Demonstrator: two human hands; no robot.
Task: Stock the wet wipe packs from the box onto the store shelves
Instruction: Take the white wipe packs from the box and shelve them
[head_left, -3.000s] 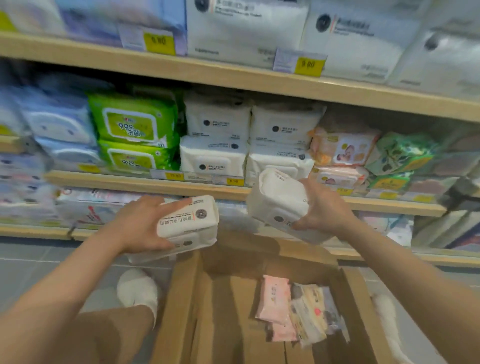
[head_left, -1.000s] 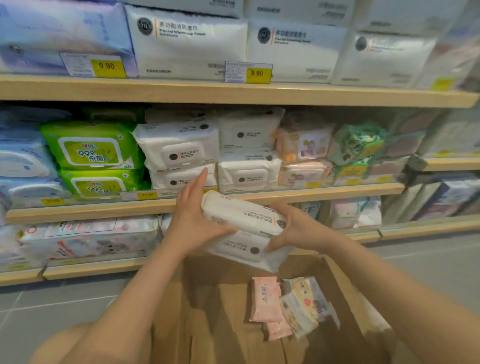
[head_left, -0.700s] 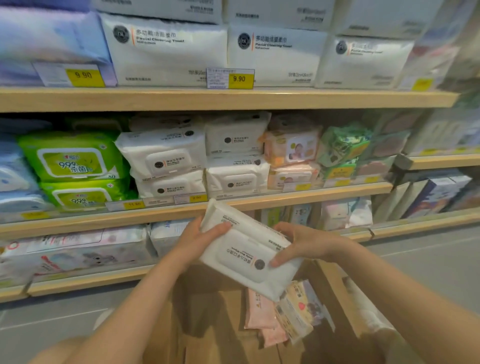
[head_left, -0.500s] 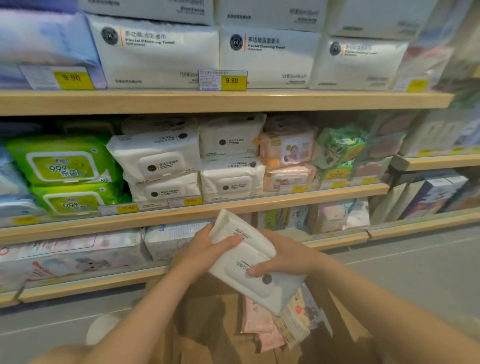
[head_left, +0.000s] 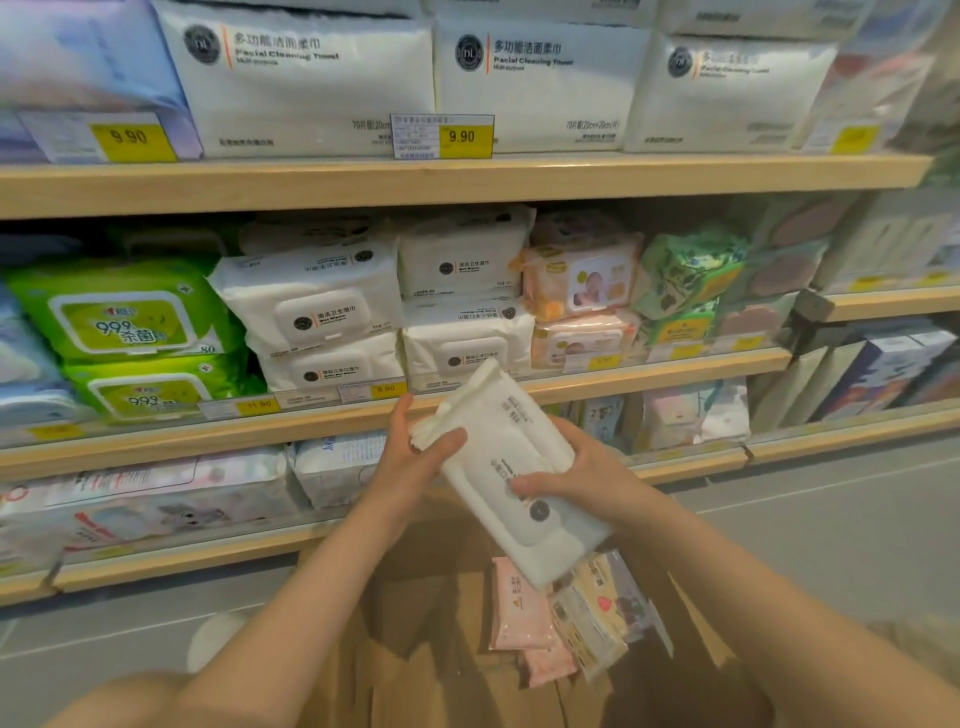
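Two white wet wipe packs (head_left: 506, 457) are stacked together and tilted, held between both hands above the open cardboard box (head_left: 431, 649). My left hand (head_left: 410, 457) grips their upper left end, thumb across the top. My right hand (head_left: 582, 475) grips the right side, fingers over the lid. Matching white packs (head_left: 311, 306) sit stacked on the middle shelf (head_left: 649, 376) just above. Small pink and yellow packs (head_left: 561, 623) lie inside the box.
Green wipe packs (head_left: 124, 317) sit left of the white ones; baby-print and green packs (head_left: 582, 280) to the right. The upper shelf (head_left: 467, 179) carries large facial towel packs. A lower shelf (head_left: 171, 556) holds more packs. Grey floor (head_left: 831, 530) lies to the right.
The two packs, held one per hand three seconds ago, were brought together into one stack. Since then the stack has tilted steeper and risen toward the middle shelf edge.
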